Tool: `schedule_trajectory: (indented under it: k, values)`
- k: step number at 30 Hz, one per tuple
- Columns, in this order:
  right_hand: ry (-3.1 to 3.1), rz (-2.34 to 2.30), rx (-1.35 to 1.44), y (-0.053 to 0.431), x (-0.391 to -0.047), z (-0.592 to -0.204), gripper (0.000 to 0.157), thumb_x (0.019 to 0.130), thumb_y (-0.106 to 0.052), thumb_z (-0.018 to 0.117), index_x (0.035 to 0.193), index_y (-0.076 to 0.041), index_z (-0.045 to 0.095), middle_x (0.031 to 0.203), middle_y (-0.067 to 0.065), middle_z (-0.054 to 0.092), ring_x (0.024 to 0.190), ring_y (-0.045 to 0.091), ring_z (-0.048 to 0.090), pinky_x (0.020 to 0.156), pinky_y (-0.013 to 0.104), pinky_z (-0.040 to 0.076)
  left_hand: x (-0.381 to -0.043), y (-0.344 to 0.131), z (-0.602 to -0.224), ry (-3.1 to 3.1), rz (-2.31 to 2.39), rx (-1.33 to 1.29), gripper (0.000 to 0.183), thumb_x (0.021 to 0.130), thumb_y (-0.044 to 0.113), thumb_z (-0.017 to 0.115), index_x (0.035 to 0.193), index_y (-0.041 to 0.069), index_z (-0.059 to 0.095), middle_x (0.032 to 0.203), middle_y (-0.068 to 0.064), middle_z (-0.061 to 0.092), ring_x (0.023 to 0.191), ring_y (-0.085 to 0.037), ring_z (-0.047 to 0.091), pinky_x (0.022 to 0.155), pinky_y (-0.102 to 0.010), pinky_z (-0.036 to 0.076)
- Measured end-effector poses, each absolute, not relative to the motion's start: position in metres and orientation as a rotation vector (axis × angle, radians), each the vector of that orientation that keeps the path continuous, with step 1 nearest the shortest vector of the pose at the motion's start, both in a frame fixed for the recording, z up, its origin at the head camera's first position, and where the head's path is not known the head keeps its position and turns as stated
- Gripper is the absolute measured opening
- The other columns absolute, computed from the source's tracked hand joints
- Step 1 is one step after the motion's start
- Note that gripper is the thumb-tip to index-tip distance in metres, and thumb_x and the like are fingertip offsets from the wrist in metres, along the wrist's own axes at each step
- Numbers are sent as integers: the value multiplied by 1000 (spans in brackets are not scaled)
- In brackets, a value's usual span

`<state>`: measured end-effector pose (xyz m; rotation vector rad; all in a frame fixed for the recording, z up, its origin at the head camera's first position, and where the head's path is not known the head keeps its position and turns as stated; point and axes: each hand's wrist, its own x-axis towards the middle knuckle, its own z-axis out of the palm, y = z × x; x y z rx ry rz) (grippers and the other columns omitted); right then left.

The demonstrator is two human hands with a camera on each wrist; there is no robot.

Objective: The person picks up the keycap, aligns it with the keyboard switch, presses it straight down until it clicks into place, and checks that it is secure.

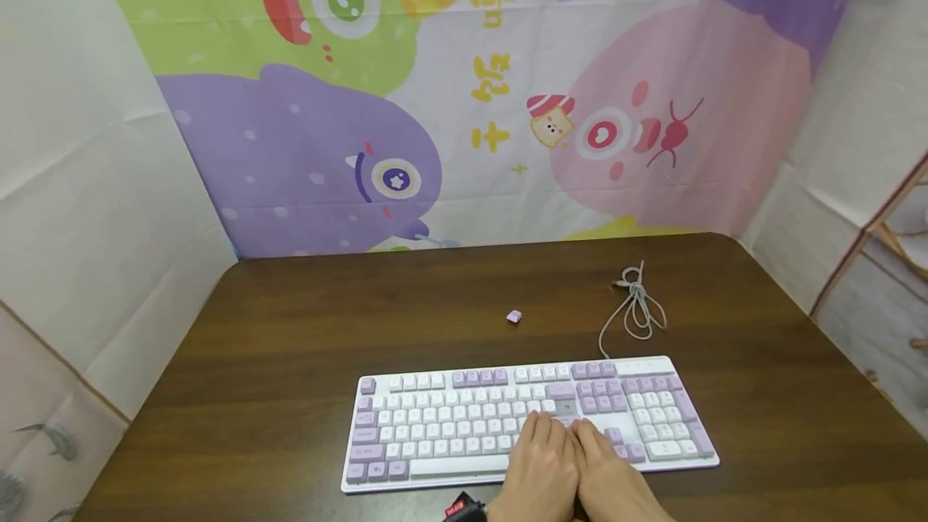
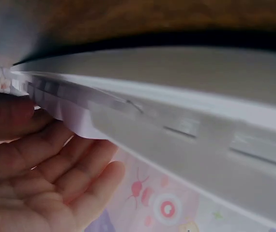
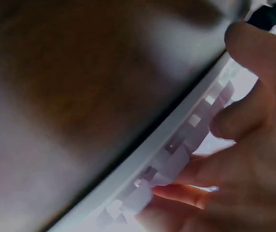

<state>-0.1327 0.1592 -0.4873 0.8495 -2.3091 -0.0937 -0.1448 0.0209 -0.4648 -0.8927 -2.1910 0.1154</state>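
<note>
A white and lilac keyboard (image 1: 464,461) lies on the brown table. My left hand (image 1: 540,466) and right hand (image 1: 612,474) are side by side over its right half, fingers bent down onto the keys around a lilac keycap (image 1: 564,422). Just above their fingertips is a grey gap (image 1: 568,408) with no keycap on it. In the left wrist view, my left hand (image 2: 41,179) has loosely bent fingers beside the keys. The right wrist view shows fingertips of my right hand (image 3: 239,159) against lilac keycaps (image 3: 172,164). Whether they pinch one I cannot tell.
A loose lilac keycap (image 1: 513,316) lies on the table (image 1: 362,304) behind the keyboard. The coiled grey cable (image 1: 636,304) is at the back right. A small red and black object (image 1: 461,504) sits at the front edge. A cartoon-print cloth (image 1: 449,127) hangs behind the table.
</note>
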Motion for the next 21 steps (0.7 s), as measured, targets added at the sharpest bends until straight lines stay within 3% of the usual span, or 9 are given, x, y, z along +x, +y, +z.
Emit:
schedule_trajectory:
  k: [2,4,7,11,12,14,17,18,21]
  values:
    - [-2209,-273,898,161,-135,-491,59,63,-13,53,114,18,51,94,9,62,88,20,59,85,29,47,-144,20,-467,-2175,127,-890,29,76,28,53,90,9,70,83,-1,63,84,-15,62,77,-27,50]
    - [-2095,-439,916,162,-137,-495,62,76,-9,37,127,28,30,92,10,67,92,21,61,96,33,41,-143,18,-468,-2166,141,-896,31,76,29,55,94,8,70,89,-3,65,87,-16,63,73,-26,51]
    - [-2054,-492,867,161,-137,-498,55,92,-5,15,135,24,-4,92,9,68,93,20,62,94,31,42,-142,15,-468,-2190,160,-909,38,72,38,61,97,9,70,92,-3,64,89,-16,63,68,-24,52]
    - [-2089,-390,803,160,-134,-499,50,98,-13,0,138,18,-3,97,15,65,91,22,63,76,26,50,-142,10,-463,-2277,168,-943,50,64,46,68,100,12,69,94,0,62,91,-15,60,67,-24,50]
    - [-2108,-359,803,161,-133,-498,56,101,-23,6,138,16,-3,98,17,64,91,23,63,75,27,51,-141,8,-460,-2297,171,-950,51,64,46,68,101,12,68,94,0,62,91,-14,59,65,-23,49]
    - [-2201,-280,815,162,-129,-493,74,98,-45,24,141,15,16,104,19,61,93,25,63,72,29,53,-140,6,-455,-2345,170,-971,51,63,46,68,102,13,68,95,2,61,90,-13,58,62,-22,47]
    - [-2430,-108,834,167,-121,-477,89,78,-65,50,131,6,44,113,20,57,94,27,62,71,36,53,-139,1,-443,-2446,129,-1001,44,66,42,69,100,14,68,93,2,61,87,-12,57,57,-21,45]
    - [-2515,-32,818,170,-118,-470,91,70,-69,56,125,3,50,116,19,56,94,28,62,71,37,53,-139,-2,-439,-2481,115,-1011,40,67,41,69,99,15,67,92,3,61,85,-11,57,55,-21,45]
    - [-2679,124,702,182,-113,-453,75,69,-61,67,118,-5,59,119,18,57,95,31,63,72,44,52,-147,-13,-430,-2516,32,-1020,26,67,34,71,88,17,68,84,3,62,75,-11,58,50,-21,41]
